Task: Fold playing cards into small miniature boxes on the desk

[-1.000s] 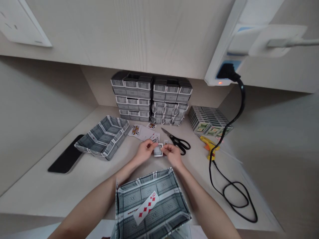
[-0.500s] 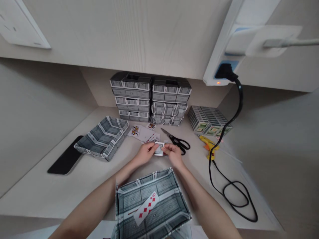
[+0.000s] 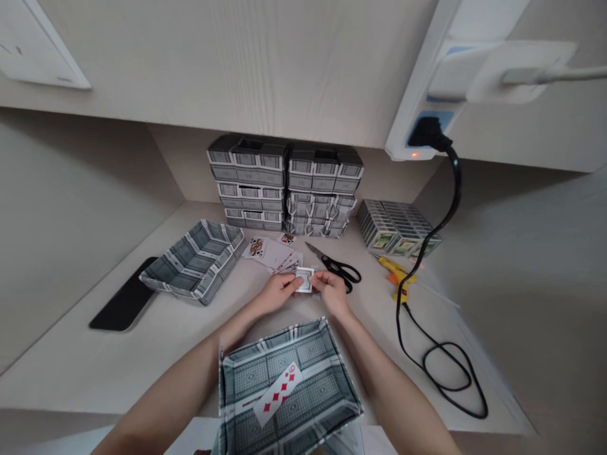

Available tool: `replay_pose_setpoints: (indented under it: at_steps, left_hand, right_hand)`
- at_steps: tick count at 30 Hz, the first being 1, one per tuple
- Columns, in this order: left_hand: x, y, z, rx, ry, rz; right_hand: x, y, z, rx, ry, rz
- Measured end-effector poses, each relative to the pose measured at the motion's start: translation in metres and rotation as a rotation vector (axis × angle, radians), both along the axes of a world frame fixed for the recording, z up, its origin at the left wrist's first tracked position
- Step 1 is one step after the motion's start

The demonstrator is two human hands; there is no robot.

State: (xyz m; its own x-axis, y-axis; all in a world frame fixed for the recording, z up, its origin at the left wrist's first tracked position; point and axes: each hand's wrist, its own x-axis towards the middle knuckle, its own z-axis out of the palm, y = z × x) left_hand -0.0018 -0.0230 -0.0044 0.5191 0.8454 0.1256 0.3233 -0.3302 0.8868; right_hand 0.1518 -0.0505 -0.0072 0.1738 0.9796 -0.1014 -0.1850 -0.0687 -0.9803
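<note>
Between my two hands is a small playing card (image 3: 304, 278), its patterned back facing up. My left hand (image 3: 279, 290) pinches its left side, and my right hand (image 3: 331, 289) grips the right side. Whether it is one card or a few, I cannot tell. Just beyond lie loose playing cards (image 3: 275, 254), some face up. Black-handled scissors (image 3: 337, 266) rest open beside my right hand. Nearest me, between my forearms, stands a box made of playing cards (image 3: 313, 373) with a strip of a nine of diamonds (image 3: 279, 393) inside it.
An open card tray (image 3: 190, 262) overlaps a black phone (image 3: 124, 300) on the left. Stacked card boxes (image 3: 287, 186) stand at the back. Right of them are packed card decks (image 3: 396, 227), a yellow glue gun (image 3: 399, 278) and a black cable (image 3: 455, 347) hanging from a power strip (image 3: 417, 123).
My hands stay nearly where they were, still on the card. The card looks slightly higher and turned a little more toward me. The whole view has shifted slightly.
</note>
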Motion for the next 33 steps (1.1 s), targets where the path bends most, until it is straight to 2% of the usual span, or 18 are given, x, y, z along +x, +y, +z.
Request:
replay_pose_setpoints:
  at_steps: [4,10,16,33]
  left_hand:
    - [0.001,-0.001,0.0,-0.045,-0.019,0.009]
    - [0.003,-0.002,0.004,0.005,0.018,0.053]
    - [0.001,-0.002,0.007,0.016,0.007,-0.027]
    - [-0.003,0.0,0.007,0.055,0.018,-0.01]
  right_hand:
    - [-0.001,-0.001,0.0,0.002,0.005,0.027]
    - [-0.001,-0.001,0.003,0.01,-0.004,-0.003]
    - [0.002,-0.001,0.005,0.016,-0.011,-0.035]
    - [0.004,-0.001,0.01,0.005,0.012,0.017]
